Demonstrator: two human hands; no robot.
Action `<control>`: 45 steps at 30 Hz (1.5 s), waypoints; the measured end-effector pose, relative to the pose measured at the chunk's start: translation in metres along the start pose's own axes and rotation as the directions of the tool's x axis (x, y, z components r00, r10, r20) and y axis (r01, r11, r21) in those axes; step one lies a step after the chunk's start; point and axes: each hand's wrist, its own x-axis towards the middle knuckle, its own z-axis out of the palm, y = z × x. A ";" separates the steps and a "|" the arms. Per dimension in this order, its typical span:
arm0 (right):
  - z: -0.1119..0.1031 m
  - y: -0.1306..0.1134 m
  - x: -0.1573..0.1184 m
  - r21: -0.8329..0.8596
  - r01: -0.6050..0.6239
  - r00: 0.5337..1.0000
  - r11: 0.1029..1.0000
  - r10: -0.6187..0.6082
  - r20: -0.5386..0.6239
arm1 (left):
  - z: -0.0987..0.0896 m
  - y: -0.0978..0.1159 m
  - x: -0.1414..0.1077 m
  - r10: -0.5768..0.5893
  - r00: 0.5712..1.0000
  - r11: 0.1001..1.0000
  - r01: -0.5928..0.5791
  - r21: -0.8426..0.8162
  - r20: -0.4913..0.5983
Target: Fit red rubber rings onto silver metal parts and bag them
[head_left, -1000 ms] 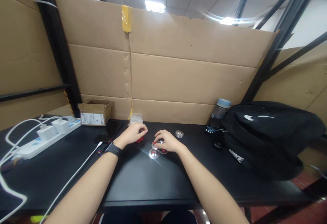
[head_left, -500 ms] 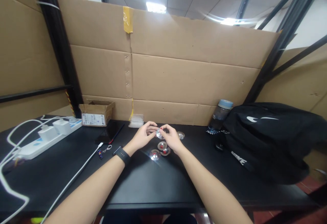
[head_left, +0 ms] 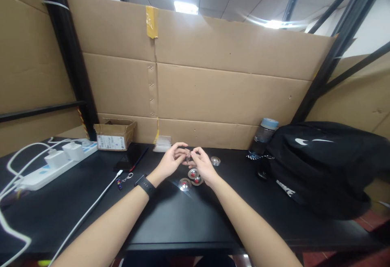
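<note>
Between my two hands a small round, clear shiny disc [head_left: 188, 157] is held up edge-on above the table. My right hand [head_left: 204, 166] pinches it from the right with thumb and fingertips. From the left, my left hand [head_left: 171, 162], with a dark watch on its wrist, closes its thumb and fingers on the disc's other side. Just below lie similar discs with red centres: an upper one [head_left: 193, 173] overlaps another disc [head_left: 198, 181], and a third disc [head_left: 185, 184] sits to their left. Beyond my right hand stands a clear round piece [head_left: 215, 161].
Left on the black table [head_left: 183, 222] are a power strip [head_left: 39, 176] with white cables, an open cardboard box [head_left: 114, 136], a phone [head_left: 129, 158] and a keyring [head_left: 130, 175]. A bottle [head_left: 262, 137] and black bag [head_left: 319, 173] stand right. A cardboard wall [head_left: 213, 96] closes the back.
The disc in my hands has turned from showing its face to standing edge-on. My fingers have shifted slightly around it; the discs on the table have stayed put.
</note>
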 end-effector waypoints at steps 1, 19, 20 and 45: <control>0.002 0.000 -0.001 0.008 0.004 1.000 1.000 -0.004 -0.005 | 0.001 0.001 -0.001 0.000 1.000 1.000 0.000 0.007 0.009; -0.004 -0.007 -0.004 -0.184 0.155 0.987 0.971 -0.143 0.077 | 0.001 0.005 -0.002 0.038 0.997 0.982 -0.026 0.189 -0.061; -0.005 -0.007 -0.004 -0.186 0.163 0.985 0.969 -0.150 0.082 | 0.001 0.005 -0.002 0.035 0.998 0.982 -0.023 0.185 -0.058; -0.022 -0.011 -0.002 -0.456 0.262 0.955 0.851 -0.162 0.247 | -0.003 0.014 -0.003 0.069 0.998 0.935 -0.061 0.349 -0.009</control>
